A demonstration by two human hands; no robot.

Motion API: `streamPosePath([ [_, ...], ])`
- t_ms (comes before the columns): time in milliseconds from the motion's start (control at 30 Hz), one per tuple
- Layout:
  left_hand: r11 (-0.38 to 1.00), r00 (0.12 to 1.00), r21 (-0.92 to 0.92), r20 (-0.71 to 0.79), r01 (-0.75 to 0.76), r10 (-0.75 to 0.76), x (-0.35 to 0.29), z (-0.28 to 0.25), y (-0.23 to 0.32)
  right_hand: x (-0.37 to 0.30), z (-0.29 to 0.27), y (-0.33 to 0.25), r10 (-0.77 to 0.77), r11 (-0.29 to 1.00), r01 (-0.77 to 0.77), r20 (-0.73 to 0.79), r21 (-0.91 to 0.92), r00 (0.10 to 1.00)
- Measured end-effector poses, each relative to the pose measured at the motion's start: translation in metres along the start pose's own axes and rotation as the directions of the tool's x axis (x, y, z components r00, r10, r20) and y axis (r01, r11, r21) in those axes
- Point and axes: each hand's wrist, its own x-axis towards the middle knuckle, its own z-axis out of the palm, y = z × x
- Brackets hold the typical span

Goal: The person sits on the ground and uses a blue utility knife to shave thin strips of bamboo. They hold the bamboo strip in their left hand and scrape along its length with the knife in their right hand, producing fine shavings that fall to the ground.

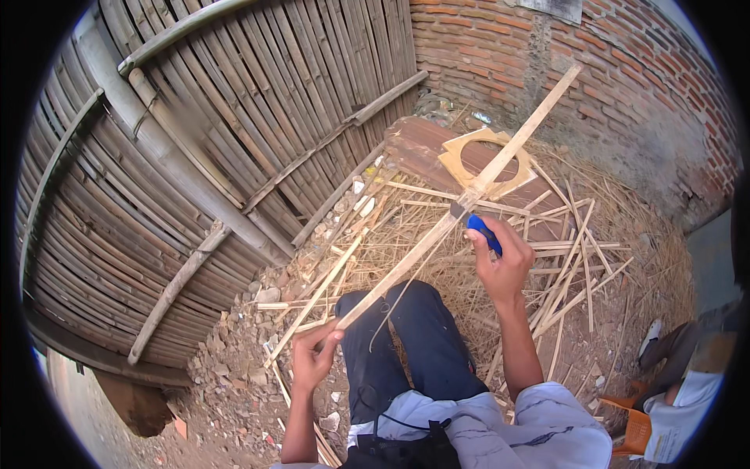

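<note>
A long, pale bamboo strip [406, 264] slants up and away from my lap toward the brick wall. Its near end is pinched between the thumb and fingers of my left hand [315, 353], beside my left knee. Closed around a blue-handled knife [486, 234] is my right hand [504, 256], over the middle of the strip. The knife's short dark blade [459, 209] lies against the strip; its edge is too small to make out. From near the blade a thin curled shaving [388, 309] hangs down toward my knees.
A flat wooden piece with a round hole [451, 160] lies on a brown board [406, 144]. Cut strips [574, 273] and shavings litter the ground. A bamboo wall [258, 102] stands left, a brick wall [625, 70] behind. Another person's leg [664, 348] and an orange chair [631, 426] are right.
</note>
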Motion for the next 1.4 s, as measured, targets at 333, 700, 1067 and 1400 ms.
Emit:
streamPosePath([
  [333, 0.35, 0.57, -0.54, 0.821, 0.765, 0.02, -0.02, 0.021, -0.014, -0.005, 0.011, -0.002, -0.07, 0.997, 0.071, -0.139, 0.008, 0.988],
  [700, 0.46, 0.622, -0.567, 0.782, 0.683, 0.039, -0.004, 0.028, -0.086, 0.005, -0.006, -0.048, -0.025, 0.984, 0.012, 0.075, 0.178, 0.997],
  [1067, 0.873, 0.891, -0.339, 0.407, 0.35, -0.199, -0.016, -0.028, -0.009, -0.029, -0.003, -0.002, -0.004, 0.987, -0.041, 0.278, 0.154, 0.96],
  [1400, 0.85, 0.926, -0.383, 0.253, 0.363, -0.281, -0.04, -0.017, 0.018, -0.064, -0.002, -0.025, 0.19, 0.957, -0.251, 0.336, 0.149, 0.923],
])
